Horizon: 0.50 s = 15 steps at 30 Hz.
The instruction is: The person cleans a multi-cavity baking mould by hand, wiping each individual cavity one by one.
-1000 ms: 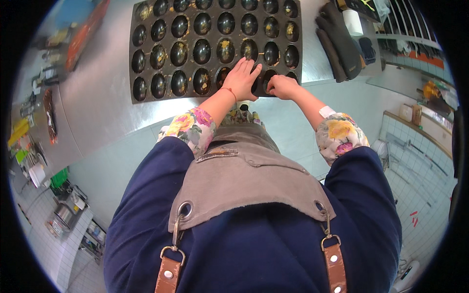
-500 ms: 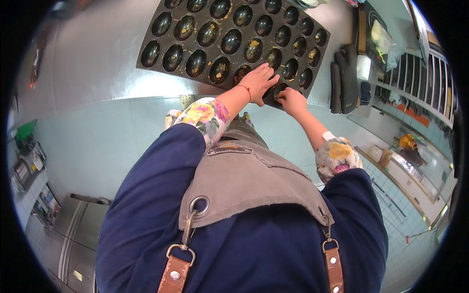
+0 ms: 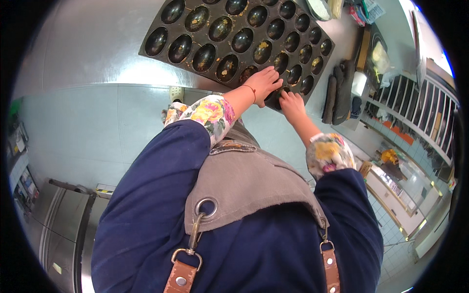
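Note:
A dark baking pan with rows of oval cups lies on the steel table, its near edge toward me. Yellow and brown crumbs stick in many of its cups. My left hand rests over the pan's near edge, palm down, fingers stretched out across the cups. Just to the right, my right hand dips its bent, drawn-together fingertips into a cup near the corner. Whatever is between those fingertips is hidden.
The steel table extends left of the pan. Dark oven mitts lie to the right, and a white bowl stands beyond the pan. A wire rack is farther right. Pale floor shows below the table edge.
The whole view has shifted slightly, so the pan sits a little higher and farther right. Both hands stay at the same corner, the right fingers having moved a little within the cup area.

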Tool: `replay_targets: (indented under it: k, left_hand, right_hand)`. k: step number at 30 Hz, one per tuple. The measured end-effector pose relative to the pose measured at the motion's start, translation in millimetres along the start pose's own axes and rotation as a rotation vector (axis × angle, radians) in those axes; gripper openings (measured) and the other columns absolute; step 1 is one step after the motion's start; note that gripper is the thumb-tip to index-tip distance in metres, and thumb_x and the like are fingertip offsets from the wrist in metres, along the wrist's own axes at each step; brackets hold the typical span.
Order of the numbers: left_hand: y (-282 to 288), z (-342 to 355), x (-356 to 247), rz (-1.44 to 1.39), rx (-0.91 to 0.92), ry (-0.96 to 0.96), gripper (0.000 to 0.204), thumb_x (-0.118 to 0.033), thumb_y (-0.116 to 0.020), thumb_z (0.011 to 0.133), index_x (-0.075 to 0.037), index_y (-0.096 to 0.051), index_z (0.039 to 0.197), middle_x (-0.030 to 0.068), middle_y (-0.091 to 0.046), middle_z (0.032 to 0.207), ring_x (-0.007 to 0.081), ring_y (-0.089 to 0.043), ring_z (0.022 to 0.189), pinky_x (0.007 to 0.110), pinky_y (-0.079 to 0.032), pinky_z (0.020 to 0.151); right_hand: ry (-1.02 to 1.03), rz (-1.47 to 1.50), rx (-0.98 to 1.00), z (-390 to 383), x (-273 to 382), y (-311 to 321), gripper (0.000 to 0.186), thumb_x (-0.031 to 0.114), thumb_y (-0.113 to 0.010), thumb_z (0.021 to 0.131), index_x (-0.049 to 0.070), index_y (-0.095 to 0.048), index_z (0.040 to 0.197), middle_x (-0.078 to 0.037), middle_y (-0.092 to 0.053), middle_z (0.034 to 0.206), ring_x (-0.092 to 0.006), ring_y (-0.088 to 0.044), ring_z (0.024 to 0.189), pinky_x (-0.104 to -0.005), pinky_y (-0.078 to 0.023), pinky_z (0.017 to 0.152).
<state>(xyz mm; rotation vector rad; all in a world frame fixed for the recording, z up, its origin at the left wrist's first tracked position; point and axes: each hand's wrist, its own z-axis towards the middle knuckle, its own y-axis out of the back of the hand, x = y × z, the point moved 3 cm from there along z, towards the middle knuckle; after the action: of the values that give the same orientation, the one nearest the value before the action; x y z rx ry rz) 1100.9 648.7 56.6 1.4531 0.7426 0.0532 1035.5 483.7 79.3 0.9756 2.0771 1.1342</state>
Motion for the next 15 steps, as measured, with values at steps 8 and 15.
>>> replay_targets:
  k: [8,15]
  left_hand:
    - [-2.9,-3.4,1.4,0.022,-0.031,0.023,0.109,-0.053,-0.084,0.06,-0.006,-0.039,0.147,0.0154,-0.048,0.137,0.0298,-0.037,0.139,0.042,-0.015,0.124]
    - [-3.5,-3.4,4.7,-0.009,-0.02,0.02,0.108,-0.048,-0.085,0.056,-0.008,-0.042,0.146,0.0174,-0.047,0.139,0.0307,-0.038,0.139,0.042,-0.016,0.125]
  right_hand:
    - [-0.509,0.68,-0.004,-29.0,-3.4,-7.3,0.011,0.014,-0.068,0.084,0.007,-0.074,0.092,-0.014,-0.063,0.093,-0.0347,-0.064,0.089,-0.0453,-0.052,0.079]
    - [-0.218,0.293,-0.047,-1.3,-1.2,-6.4,0.004,0.007,-0.064,0.08,0.004,-0.066,0.082,-0.01,-0.057,0.088,-0.0312,-0.06,0.09,-0.0428,-0.05,0.079]
